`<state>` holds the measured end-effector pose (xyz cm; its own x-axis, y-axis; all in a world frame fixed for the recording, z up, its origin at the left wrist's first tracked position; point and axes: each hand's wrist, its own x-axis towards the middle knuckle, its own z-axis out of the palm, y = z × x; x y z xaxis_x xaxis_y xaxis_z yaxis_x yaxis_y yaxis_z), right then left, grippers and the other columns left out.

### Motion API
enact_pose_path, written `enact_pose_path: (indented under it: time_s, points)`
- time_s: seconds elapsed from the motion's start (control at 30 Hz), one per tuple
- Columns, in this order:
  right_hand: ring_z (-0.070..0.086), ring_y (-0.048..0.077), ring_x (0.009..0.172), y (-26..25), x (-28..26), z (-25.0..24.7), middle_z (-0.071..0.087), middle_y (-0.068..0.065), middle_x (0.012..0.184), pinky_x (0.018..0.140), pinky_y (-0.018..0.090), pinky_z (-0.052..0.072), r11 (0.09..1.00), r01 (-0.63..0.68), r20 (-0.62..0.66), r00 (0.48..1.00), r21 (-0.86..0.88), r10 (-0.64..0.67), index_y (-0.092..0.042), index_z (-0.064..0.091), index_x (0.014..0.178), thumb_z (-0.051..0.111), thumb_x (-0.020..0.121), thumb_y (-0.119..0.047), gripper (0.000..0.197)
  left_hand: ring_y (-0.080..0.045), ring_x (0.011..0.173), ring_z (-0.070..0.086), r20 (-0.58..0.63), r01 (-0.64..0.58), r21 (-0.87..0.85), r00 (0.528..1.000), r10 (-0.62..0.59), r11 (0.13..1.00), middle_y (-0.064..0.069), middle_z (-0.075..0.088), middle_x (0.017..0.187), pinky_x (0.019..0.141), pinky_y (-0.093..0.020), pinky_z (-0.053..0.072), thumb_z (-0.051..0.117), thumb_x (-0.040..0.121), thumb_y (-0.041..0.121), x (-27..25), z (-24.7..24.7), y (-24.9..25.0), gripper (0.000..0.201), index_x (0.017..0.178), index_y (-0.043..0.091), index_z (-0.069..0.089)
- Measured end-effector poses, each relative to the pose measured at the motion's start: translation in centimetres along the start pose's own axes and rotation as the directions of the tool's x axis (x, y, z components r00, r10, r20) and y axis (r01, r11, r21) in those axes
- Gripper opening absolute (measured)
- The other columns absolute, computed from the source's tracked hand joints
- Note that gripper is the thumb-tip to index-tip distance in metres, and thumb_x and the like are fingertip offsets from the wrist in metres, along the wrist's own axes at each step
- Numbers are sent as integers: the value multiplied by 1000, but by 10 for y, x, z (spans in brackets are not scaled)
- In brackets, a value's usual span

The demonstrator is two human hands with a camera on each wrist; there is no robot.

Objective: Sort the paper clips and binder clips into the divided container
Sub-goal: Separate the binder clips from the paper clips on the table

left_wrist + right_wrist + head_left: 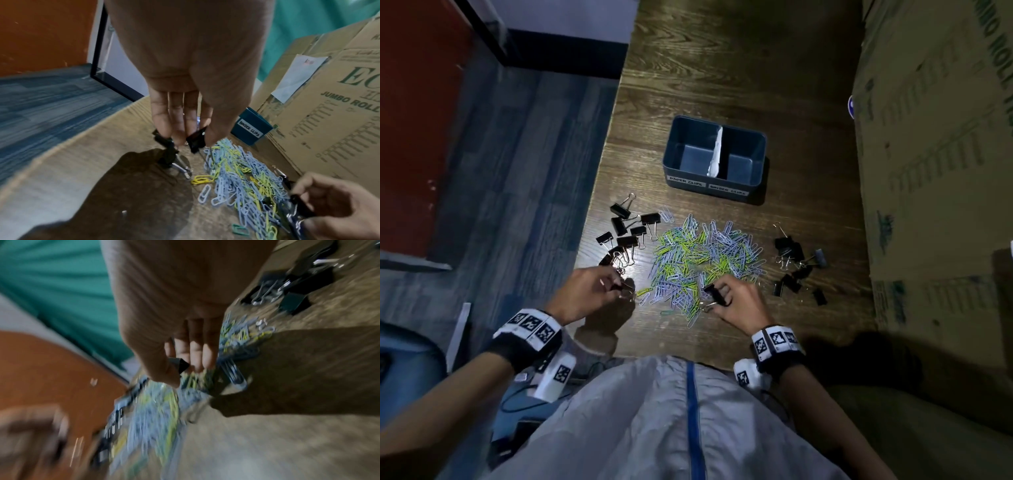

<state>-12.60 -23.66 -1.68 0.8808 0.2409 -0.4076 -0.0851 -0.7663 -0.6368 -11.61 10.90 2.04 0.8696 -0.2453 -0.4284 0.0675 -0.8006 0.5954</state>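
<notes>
A pile of blue and yellow-green paper clips (705, 260) lies mid-table. Black binder clips lie in one group to its left (626, 233) and another to its right (794, 263). My left hand (599, 291) pinches a black binder clip (196, 139) at the pile's near-left corner. My right hand (736, 301) grips another black binder clip (714, 294) at the pile's near edge; the right wrist view is blurred but shows that clip (180, 365) between thumb and fingers. Behind the pile stands the blue divided container (674, 150), labelled PAPER CLIPS on the left and BINDER CLIPS on the right, both halves empty.
A large cardboard box (935, 171) stands along the right side of the wooden table (722, 68). The table's left edge (599, 178) drops to a blue carpeted floor. A white paper divider (715, 154) splits the container.
</notes>
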Motion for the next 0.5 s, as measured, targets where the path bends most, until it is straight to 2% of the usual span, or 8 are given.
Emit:
enact_pose_path:
  time_s: [0.1, 0.2, 0.27, 0.33, 0.4, 0.5]
  points:
    - [64, 5, 65, 10, 4, -16, 66, -14, 75, 59, 32, 58, 995, -54, -85, 995, 84, 61, -38, 59, 85, 86, 68, -9, 42, 2, 74, 59, 148, 12, 106, 989, -28, 994, 14, 65, 83, 63, -17, 43, 77, 81, 20, -7, 3, -18, 21, 89, 34, 64]
    - [58, 0, 59, 28, 4, -35, 67, -11, 73, 58, 22, 51, 981, -117, -237, 960, 155, 151, -32, 66, 77, 84, 70, 0, 37, -1, 76, 58, 194, 13, 193, 980, -51, 981, 11, 66, 87, 65, -14, 41, 75, 83, 19, -4, 11, -27, 18, 96, 29, 68]
    - [59, 3, 62, 39, 3, -52, 67, -7, 74, 59, 18, 47, 948, -216, -286, 917, 233, 279, -29, 66, 78, 82, 72, 2, 35, -2, 78, 58, 168, 14, 186, 985, -45, 983, 8, 67, 91, 69, -15, 45, 73, 84, 16, -3, 15, -29, 19, 101, 23, 68]
    - [61, 8, 67, 49, 2, -70, 67, -2, 76, 61, 21, 46, 903, -310, -310, 863, 297, 398, -23, 68, 82, 80, 74, 1, 27, -6, 79, 61, 110, 14, 160, 993, -32, 987, 5, 68, 94, 76, -26, 54, 73, 83, 13, -1, 18, -29, 24, 105, 21, 67]
    - [63, 14, 73, 60, 0, -83, 67, -2, 76, 67, 25, 47, 874, -369, -352, 809, 317, 470, -21, 68, 82, 77, 75, -2, 23, -11, 80, 62, 42, -15, 156, 999, 9, 988, 5, 66, 94, 77, -36, 57, 75, 81, 11, 0, 22, -32, 27, 105, 21, 66]
    - [62, 18, 81, 70, -1, -89, 67, 0, 79, 73, 23, 39, 852, -439, -360, 775, 287, 520, -18, 70, 87, 75, 78, -1, 20, -13, 81, 62, -40, -39, 160, 998, 46, 986, 1, 65, 97, 76, -38, 57, 72, 83, 12, 1, 27, -28, 25, 106, 19, 64]
